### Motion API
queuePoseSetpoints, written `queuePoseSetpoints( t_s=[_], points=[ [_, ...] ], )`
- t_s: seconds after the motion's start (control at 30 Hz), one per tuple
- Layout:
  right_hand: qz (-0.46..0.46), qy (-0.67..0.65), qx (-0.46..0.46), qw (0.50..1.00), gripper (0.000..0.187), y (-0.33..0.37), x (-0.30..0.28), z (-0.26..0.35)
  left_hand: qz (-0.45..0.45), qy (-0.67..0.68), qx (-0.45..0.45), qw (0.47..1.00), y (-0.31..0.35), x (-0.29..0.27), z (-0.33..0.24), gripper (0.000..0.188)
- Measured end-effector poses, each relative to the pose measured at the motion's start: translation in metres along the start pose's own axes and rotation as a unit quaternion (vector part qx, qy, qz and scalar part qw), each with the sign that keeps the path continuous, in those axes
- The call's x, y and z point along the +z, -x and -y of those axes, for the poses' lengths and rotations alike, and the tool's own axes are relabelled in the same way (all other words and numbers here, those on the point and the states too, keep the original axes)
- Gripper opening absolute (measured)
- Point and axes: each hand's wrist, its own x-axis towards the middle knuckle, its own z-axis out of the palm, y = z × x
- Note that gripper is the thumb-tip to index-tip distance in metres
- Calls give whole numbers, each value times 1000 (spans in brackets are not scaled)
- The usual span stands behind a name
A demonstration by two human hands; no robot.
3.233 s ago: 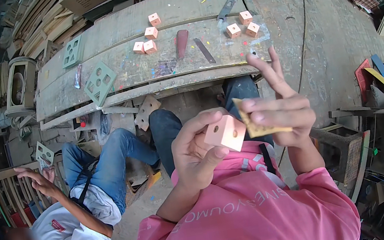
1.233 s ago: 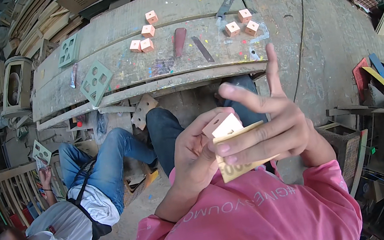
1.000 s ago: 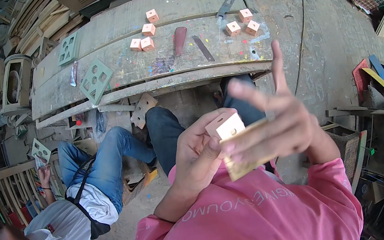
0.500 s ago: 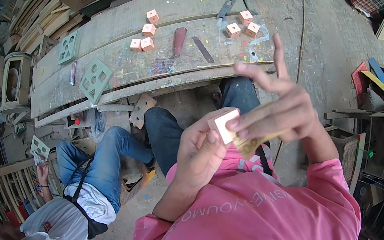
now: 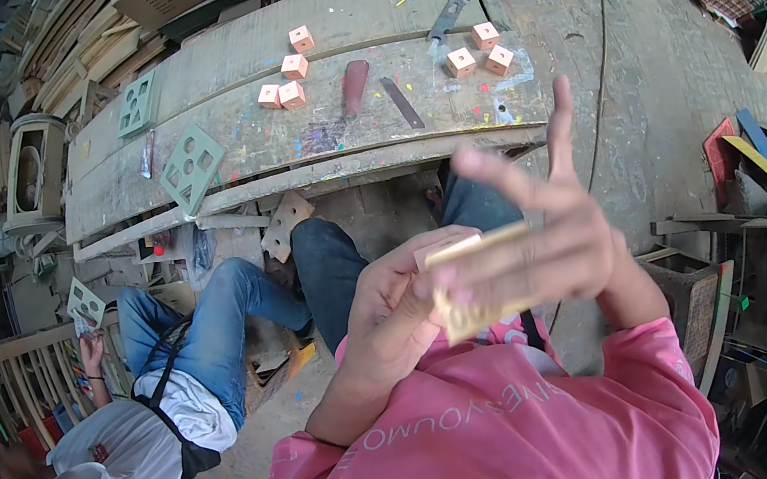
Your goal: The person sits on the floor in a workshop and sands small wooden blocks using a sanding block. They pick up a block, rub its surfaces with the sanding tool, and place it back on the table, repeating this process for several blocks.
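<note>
My left hand (image 5: 386, 312) grips a pale pinkish wooden cube (image 5: 436, 248) between thumb and fingers, above my lap. Most of the cube is covered by my right hand (image 5: 562, 245). That hand holds a folded yellowish-tan sheet, which looks like sandpaper (image 5: 471, 319), flat against the cube's near side. Two of its fingers are stretched up and away, while the others press along the sheet. Motion blurs the right fingers and the sheet.
On the paint-spotted bench (image 5: 221, 58) lie several similar cubes (image 5: 294, 67), a red-handled tool (image 5: 355, 87), a flat dark blade (image 5: 402, 102), a grey metal tool (image 5: 448, 16) and green plates with cut-out shapes (image 5: 192, 167). At left, a seated co-worker (image 5: 135, 454) holds a green plate (image 5: 85, 303).
My right hand has slid left with the sandpaper across the cube, covering the face that showed before. My left hand keeps its hold. The view has shifted slightly.
</note>
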Motion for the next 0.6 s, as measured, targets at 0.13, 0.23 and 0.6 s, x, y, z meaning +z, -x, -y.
queuePoseSetpoints(
  t_s=[0.13, 0.23, 0.6],
  points=[
    [-4, 105, 45, 993, 16, -3, -14, -11, -6, 13, 25, 1000, 2, -7, 7, 52],
    [-8, 1, 12, 1000, 18, -1, -5, 6, -40, -44, 33, 998, 3, 7, 3, 53],
    [-5, 82, 25, 996, 32, 2, -3, -1, -52, -54, 69, 995, -5, 6, 5, 53]
  ],
)
